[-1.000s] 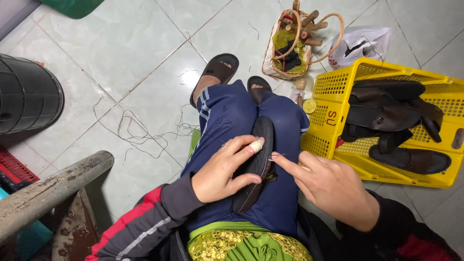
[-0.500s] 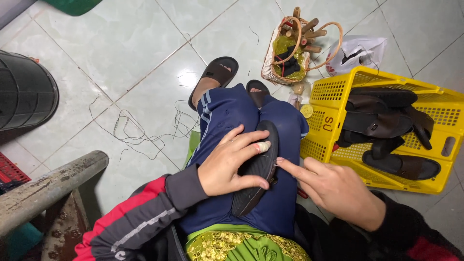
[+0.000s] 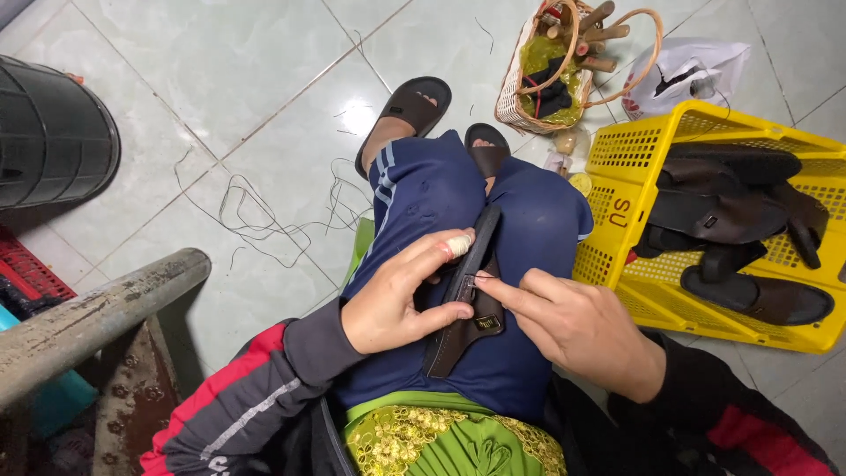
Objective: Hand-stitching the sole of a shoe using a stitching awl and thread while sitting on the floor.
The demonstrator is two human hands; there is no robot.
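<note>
Brown leather is what we hold: a dark sandal piece [image 3: 467, 295] lies along our blue-trousered knees, our left hand [image 3: 401, 295] gripping its edge with one finger wrapped in tape. Our right hand [image 3: 573, 322] has moved in since a moment ago and now pinches something tiny at the strap, maybe a needle, so the sewing looks under way. Around us are loose threads [image 3: 264, 216] on the pale tiled floor [image 3: 220, 79], a yellow crate [image 3: 617, 264] of dark sandals [image 3: 731, 220] and a wicker basket [image 3: 520, 88].
</note>
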